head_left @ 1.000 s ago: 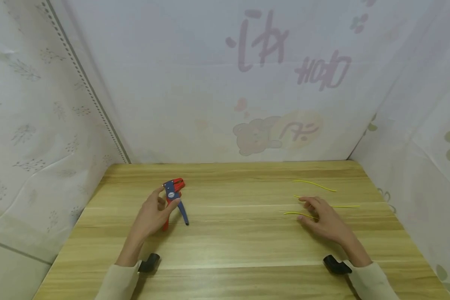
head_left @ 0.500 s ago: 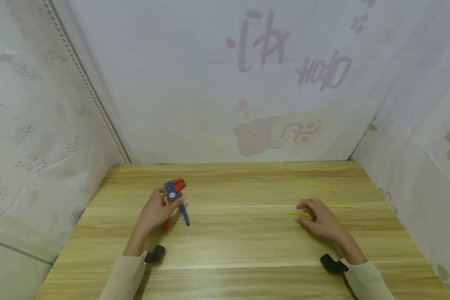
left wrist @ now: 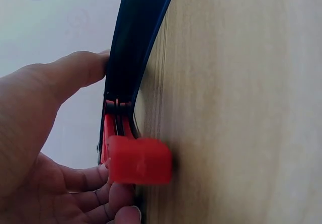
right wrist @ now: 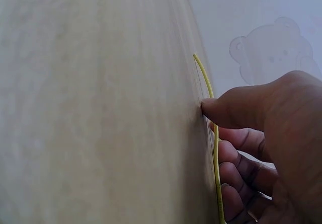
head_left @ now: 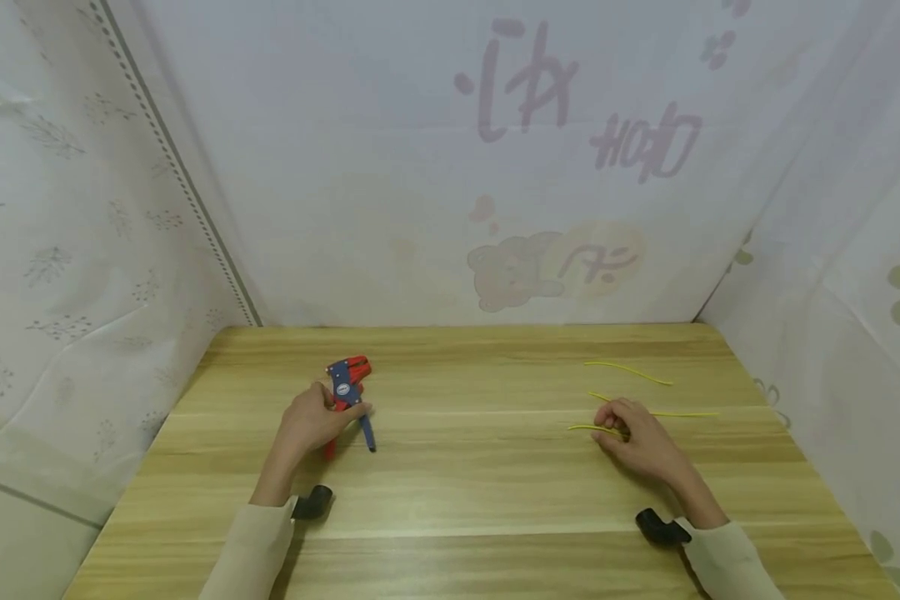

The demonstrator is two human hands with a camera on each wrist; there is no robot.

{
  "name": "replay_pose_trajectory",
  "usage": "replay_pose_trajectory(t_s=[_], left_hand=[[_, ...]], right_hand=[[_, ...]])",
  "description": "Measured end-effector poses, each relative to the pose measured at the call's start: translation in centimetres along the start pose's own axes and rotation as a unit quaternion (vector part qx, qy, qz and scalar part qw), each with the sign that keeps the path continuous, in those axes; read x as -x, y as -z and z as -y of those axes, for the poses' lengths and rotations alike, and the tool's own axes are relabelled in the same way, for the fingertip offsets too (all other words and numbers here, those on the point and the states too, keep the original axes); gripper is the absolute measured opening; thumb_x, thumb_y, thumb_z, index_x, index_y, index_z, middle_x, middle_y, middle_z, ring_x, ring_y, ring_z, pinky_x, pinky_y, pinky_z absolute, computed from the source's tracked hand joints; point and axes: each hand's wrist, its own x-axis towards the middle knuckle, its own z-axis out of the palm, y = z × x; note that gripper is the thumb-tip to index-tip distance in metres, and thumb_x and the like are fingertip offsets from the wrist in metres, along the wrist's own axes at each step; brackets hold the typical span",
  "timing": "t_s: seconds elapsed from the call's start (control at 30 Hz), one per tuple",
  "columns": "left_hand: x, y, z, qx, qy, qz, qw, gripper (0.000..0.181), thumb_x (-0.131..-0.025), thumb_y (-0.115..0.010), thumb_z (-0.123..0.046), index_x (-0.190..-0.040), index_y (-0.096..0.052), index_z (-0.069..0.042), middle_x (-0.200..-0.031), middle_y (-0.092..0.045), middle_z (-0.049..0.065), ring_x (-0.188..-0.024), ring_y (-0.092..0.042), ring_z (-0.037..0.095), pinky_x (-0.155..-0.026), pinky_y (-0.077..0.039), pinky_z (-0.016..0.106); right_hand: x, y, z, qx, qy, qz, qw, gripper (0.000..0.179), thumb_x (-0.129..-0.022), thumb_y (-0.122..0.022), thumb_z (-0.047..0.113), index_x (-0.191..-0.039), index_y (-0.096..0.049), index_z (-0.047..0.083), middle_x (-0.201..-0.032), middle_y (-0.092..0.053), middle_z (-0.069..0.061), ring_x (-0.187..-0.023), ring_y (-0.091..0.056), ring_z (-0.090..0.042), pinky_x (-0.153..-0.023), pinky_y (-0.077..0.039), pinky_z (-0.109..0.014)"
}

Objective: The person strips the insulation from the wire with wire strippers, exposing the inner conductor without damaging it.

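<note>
A red and blue wire stripper lies on the left of the table. My left hand grips it, thumb across the blue handle and fingers bent against the red side. On the right, my right hand is over the nearest of three yellow wires. That wire passes between the thumb and the loosely bent fingers, with a gap showing between thumb and index fingertips in the head view. The hand hides the wire's right end and part of the middle wire.
The third yellow wire lies farther back on the wooden table. Patterned white cloth hangs behind the table and along both sides. A black wrist piece sticks out at the left cuff, with another black piece at the right.
My left hand has shifted slightly and its thumb has moved farther over the blue handle, which now stands a little closer in. My right hand has edged left, its fingers bending more round the nearest wire.
</note>
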Motion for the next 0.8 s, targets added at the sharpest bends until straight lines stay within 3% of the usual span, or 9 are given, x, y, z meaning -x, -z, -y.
replay_pose_trajectory(t_s=[0.27,0.8], left_hand=[[0.13,0.08,-0.09,0.009,0.021,0.0,0.9997,0.065,-0.081,-0.075,-0.065,-0.09,-0.058,-0.003,-0.079,-0.055,0.006,-0.066,-0.05,0.019,-0.051,-0.038,0.028],[0.67,0.26,-0.76,0.011,0.063,0.005,0.9979,0.064,-0.078,-0.079,-0.063,-0.09,-0.056,-0.004,-0.08,-0.052,0.005,-0.071,-0.05,0.021,-0.054,-0.036,0.029]], right_hand=[[0.12,-0.17,0.08,0.003,-0.01,0.005,0.9999,0.016,-0.092,-0.075,0.012,-0.089,-0.063,0.021,-0.084,-0.051,0.008,-0.081,-0.045,-0.009,-0.069,-0.042,-0.024],[0.19,-0.2,0.28,0.0,-0.013,-0.003,0.9999,0.017,-0.091,-0.076,0.01,-0.087,-0.064,0.021,-0.082,-0.051,0.009,-0.079,-0.042,-0.008,-0.066,-0.038,-0.022]])
